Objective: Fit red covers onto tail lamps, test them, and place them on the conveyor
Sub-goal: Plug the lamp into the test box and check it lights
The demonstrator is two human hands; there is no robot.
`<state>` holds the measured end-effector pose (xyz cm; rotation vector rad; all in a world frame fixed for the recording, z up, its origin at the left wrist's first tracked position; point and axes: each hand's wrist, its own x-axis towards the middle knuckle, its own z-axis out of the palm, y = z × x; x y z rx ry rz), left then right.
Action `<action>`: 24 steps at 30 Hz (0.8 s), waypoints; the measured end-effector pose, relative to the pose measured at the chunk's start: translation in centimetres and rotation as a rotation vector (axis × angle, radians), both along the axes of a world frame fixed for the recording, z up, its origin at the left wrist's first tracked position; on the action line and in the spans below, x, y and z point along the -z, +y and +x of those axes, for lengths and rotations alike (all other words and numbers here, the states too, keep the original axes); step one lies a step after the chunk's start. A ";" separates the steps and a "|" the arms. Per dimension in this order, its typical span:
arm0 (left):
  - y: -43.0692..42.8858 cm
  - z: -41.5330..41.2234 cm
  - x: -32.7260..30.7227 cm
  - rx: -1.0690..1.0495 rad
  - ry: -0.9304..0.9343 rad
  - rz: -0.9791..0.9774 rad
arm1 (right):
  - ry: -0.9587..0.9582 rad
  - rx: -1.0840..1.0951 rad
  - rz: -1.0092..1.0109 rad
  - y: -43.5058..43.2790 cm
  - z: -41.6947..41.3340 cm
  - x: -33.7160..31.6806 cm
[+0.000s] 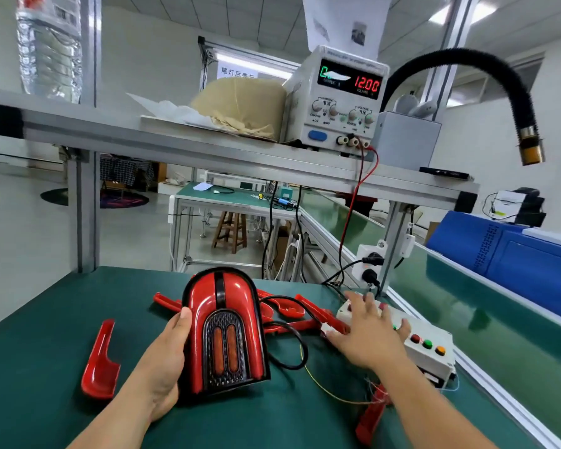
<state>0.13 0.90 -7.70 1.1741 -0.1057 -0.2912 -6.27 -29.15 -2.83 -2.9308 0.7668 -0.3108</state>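
Observation:
My left hand [164,358] grips the left side of a tail lamp [222,328] with its red cover on, held upright above the green mat. Two orange strips glow in the lamp's dark centre. A black cable runs from the lamp toward a white test box [429,359] with red, green and orange buttons. My right hand [368,332] lies with spread fingers over the box's far buttons. Several loose red covers [292,311] lie behind the lamp, one [99,364] lies left of it, another [371,416] lies near my right forearm.
A power supply [337,102] reading 12.00 stands on the overhead shelf, with red and black leads hanging down. The green conveyor belt [467,306] runs along the right, a blue machine [512,254] beyond it. A black flexible hose [512,92] hangs at upper right.

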 end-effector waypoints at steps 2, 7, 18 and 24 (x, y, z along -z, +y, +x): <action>-0.1 -0.1 -0.1 0.004 -0.001 -0.025 | 0.021 0.077 -0.027 -0.7 -1.3 -0.2; -0.2 -0.3 -0.3 0.007 -0.017 -0.028 | 0.094 0.204 -0.056 -2.2 -3.7 0.4; 0.1 -0.1 0.1 0.042 -0.028 -0.021 | 0.167 0.188 -0.120 -2.6 -3.8 1.5; 0.0 -0.3 -0.1 0.022 -0.028 0.002 | 0.189 0.175 -0.116 -2.8 -3.5 1.3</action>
